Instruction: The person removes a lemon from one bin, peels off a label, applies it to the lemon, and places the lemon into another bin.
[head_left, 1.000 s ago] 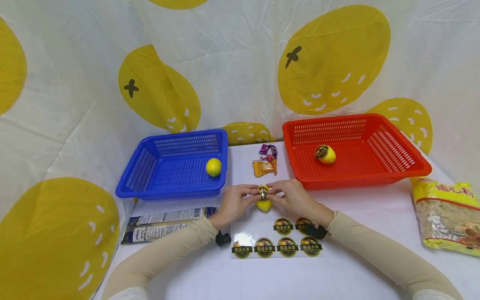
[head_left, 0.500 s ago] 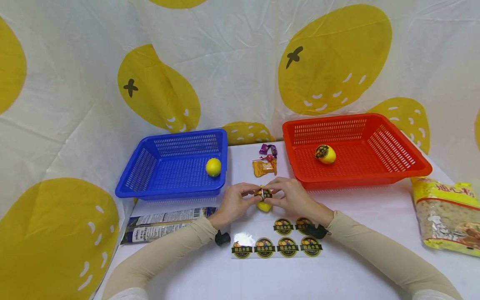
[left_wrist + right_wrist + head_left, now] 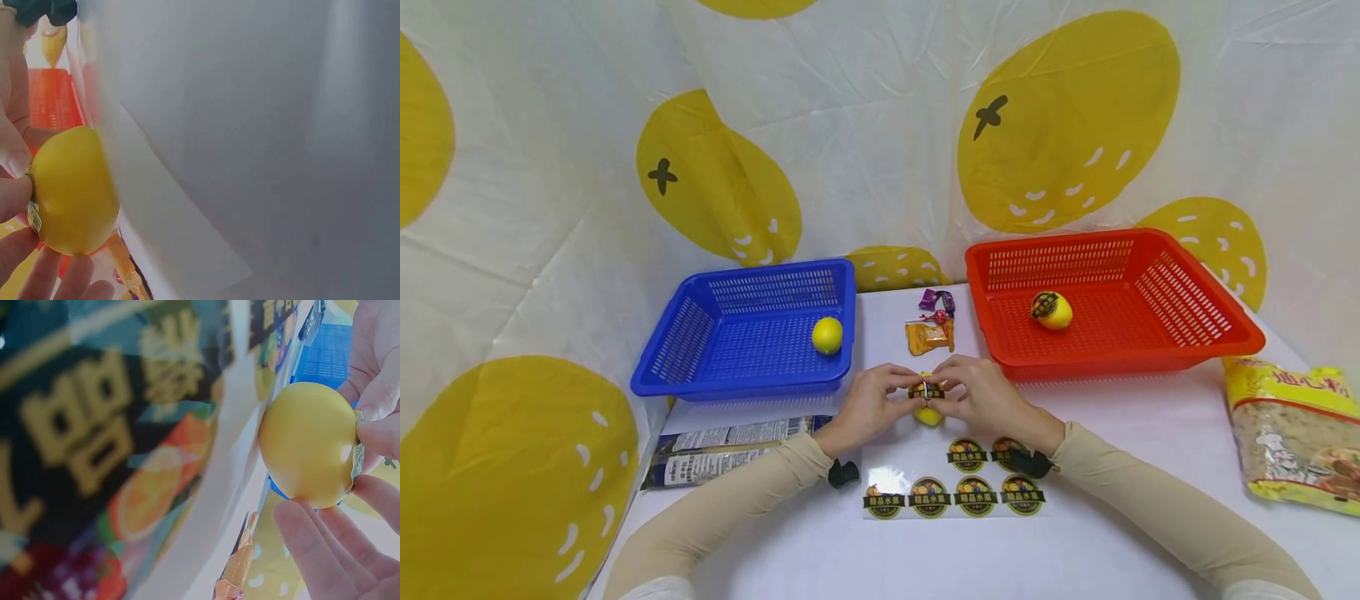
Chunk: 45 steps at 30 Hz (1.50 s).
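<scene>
A yellow lemon stands on the white table between both hands, with a dark round fruit sticker on its upward side. My left hand holds the lemon from the left, thumb and fingers at the sticker's edge. From the other side my right hand holds it the same way. In the left wrist view, the fingers lie against the lemon beside the sticker. The right wrist view has the sticker edge standing slightly off the lemon. Just in front lies a sheet of stickers.
A blue basket with a plain lemon stands back left. Back right, a red basket holds a stickered lemon. Wrapped candies lie between them. Long packets lie left, a pasta bag right.
The sticker has turned from edge-on and narrow to lying wider across the lemon's upward side. Both hands have stayed at the lemon with only small finger shifts.
</scene>
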Available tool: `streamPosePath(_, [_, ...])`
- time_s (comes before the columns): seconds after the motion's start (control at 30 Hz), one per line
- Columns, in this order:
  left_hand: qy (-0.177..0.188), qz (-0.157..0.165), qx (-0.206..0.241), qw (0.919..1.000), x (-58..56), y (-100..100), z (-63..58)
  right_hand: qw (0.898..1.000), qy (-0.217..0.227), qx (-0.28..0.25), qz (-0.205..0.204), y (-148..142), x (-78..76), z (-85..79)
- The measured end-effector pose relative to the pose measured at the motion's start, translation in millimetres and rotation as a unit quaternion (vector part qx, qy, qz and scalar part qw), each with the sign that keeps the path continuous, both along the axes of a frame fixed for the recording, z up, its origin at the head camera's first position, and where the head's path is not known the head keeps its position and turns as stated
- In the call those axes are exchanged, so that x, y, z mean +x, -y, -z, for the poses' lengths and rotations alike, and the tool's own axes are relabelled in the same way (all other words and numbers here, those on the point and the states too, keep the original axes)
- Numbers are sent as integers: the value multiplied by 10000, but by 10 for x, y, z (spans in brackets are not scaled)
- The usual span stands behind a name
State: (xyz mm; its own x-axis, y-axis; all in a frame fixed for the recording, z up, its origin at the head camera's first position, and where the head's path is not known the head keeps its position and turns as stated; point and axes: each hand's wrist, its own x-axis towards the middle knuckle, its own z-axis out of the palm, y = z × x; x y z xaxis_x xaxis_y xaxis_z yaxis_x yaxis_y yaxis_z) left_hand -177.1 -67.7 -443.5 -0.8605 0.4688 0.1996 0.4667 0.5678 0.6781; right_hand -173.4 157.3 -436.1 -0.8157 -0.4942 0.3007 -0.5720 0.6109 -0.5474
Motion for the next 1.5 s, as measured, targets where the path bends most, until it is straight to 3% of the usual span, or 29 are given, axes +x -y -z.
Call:
streamPosePath(0.23, [-469, -10, -300, 9984, 11, -25, -14, 10000, 33, -34, 6, 1, 0, 17])
streamPosePath(0.47, [-447, -60, -313, 9985, 16, -17, 6, 9995, 258, -57, -150, -32, -12, 23])
streamPosePath(0.63, [-332, -22, -125, 9994, 16, -5, 41, 9980, 512, -333, -136, -75, -23, 26])
streamPosePath(0.77, [-149, 1, 262, 9995, 19, 8, 73, 9982, 398, -452, -74, -73, -14, 24])
streamPosePath(1.03, [684, 16, 1315, 9889, -19, 17, 99, 9971, 461, -606, 74, -54, -32, 35])
streamPosePath(1.5, [973, -116, 1494, 9839, -32, 15, 64, 9936, 1009, -499, 25, -45, -52, 24])
